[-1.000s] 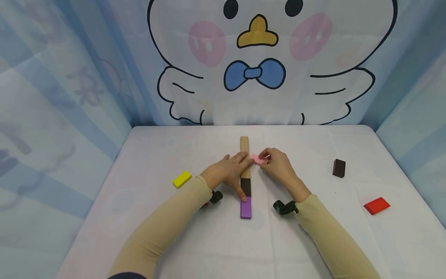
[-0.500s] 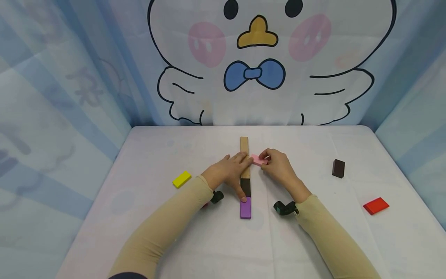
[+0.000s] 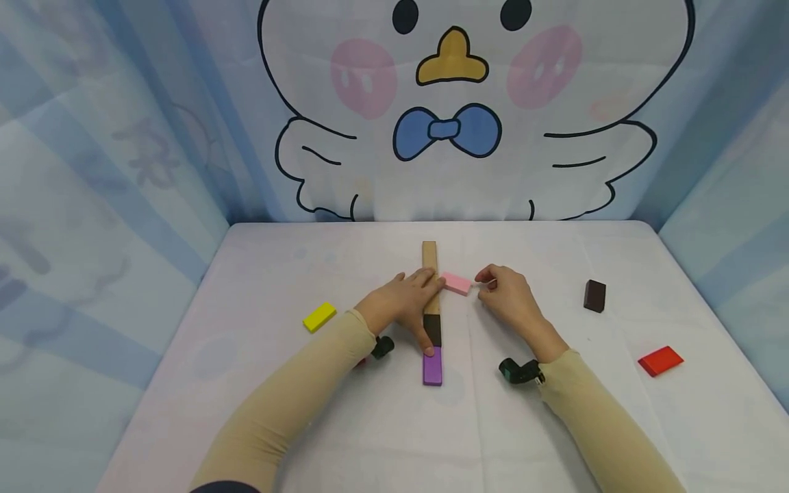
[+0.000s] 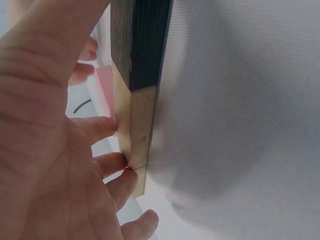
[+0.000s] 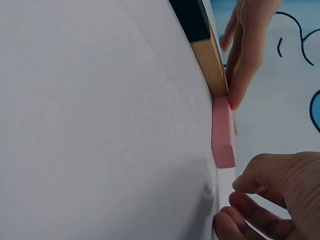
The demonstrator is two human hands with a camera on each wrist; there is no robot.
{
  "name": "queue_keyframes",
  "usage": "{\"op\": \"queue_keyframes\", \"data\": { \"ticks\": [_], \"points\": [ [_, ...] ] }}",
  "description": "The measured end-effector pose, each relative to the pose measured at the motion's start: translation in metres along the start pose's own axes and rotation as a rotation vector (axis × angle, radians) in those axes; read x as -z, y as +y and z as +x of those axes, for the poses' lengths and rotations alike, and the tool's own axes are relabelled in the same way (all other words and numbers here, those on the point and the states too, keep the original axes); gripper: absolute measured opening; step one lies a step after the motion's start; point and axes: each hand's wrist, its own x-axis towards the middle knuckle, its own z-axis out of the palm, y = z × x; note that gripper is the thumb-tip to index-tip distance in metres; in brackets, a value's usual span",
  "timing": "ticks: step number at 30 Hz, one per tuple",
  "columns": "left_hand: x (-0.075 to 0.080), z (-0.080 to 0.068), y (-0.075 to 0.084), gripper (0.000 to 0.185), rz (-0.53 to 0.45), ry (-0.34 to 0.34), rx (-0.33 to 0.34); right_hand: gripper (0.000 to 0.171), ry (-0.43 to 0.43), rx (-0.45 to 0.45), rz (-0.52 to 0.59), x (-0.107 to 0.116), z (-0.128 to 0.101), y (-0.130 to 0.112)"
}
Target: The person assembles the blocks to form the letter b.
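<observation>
Half a second ago the right hand (image 3: 511, 301) was pinching the pink block (image 3: 457, 283) against the side of the row of blocks (image 3: 431, 311); now it has let go and drawn back toward the right. The pink block lies flat on the bench (image 3: 259, 274), its near corner touching the tan stretch of the row, set at a slant and not squared to it. The right hand's fingers (image 5: 260, 175) are loosely curled and hold nothing, with a small gap between their tips and the block's free end. The left hand (image 3: 403, 308) has not shifted: it rests over the row with fingers spread and fairly straight, fingertips on the tan part just beside the pink block and the thumb down at the purple block (image 3: 432, 366) at the near end. The left wrist view shows those fingers (image 4: 107, 167) pressed against the side of the tan pieces. Judgement: the pink block now counts as set down, and the left hand serves as a brace that keeps the line from sliding. Lying loose and well apart from the row: a yellow block (image 3: 319, 317) on the left, a dark brown block (image 3: 594, 296) and a red block (image 3: 660, 360) on the right.
</observation>
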Motion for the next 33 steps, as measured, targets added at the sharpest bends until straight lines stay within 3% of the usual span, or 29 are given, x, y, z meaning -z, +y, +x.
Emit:
{"op": "queue_keyframes", "data": {
  "ticks": [10, 19, 33],
  "points": [
    [-0.001, 0.000, -0.001, 0.143, 0.002, -0.001, -0.005, 0.027, 0.035, -0.054, -0.044, 0.025, -0.014, 0.023],
    [-0.001, 0.000, -0.001, 0.143, -0.005, -0.004, -0.007, 0.027, 0.120, -0.100, -0.087, 0.050, -0.029, 0.049],
    [-0.002, 0.002, -0.001, 0.143, -0.014, -0.004, -0.012, 0.034, 0.208, -0.290, -0.158, 0.090, -0.047, 0.088]
  ]
}}
